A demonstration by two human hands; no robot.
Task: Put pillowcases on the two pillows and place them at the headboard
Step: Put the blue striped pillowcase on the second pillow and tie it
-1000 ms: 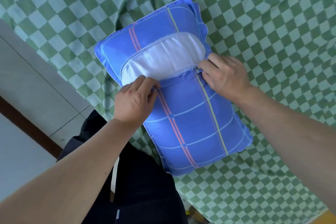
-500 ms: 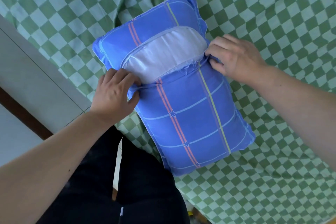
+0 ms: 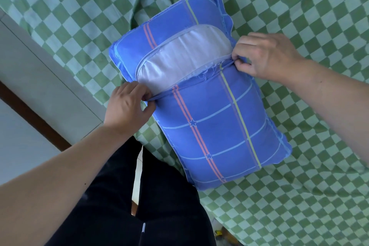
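On green checked bedsheet point(image 3: 299, 6), blue plaid pillowcase point(image 3: 215, 126) lies long axis away from me. I see left hand point(image 3: 127, 106) and right hand point(image 3: 265, 54) pinching opening hem across white pillow point(image 3: 183, 52); pull goes farward.

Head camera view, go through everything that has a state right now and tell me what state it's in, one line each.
Pillowcase: on the pillow, opening in its upper side gaping, not yet closed.
Pillow: inside the case, white fabric exposed through the opening, lying flat.
Left hand: pinching the near edge of the opening at its left end.
Right hand: pinching the same edge at its right end.
Checkered sheet: spread on the bed, wrinkled.
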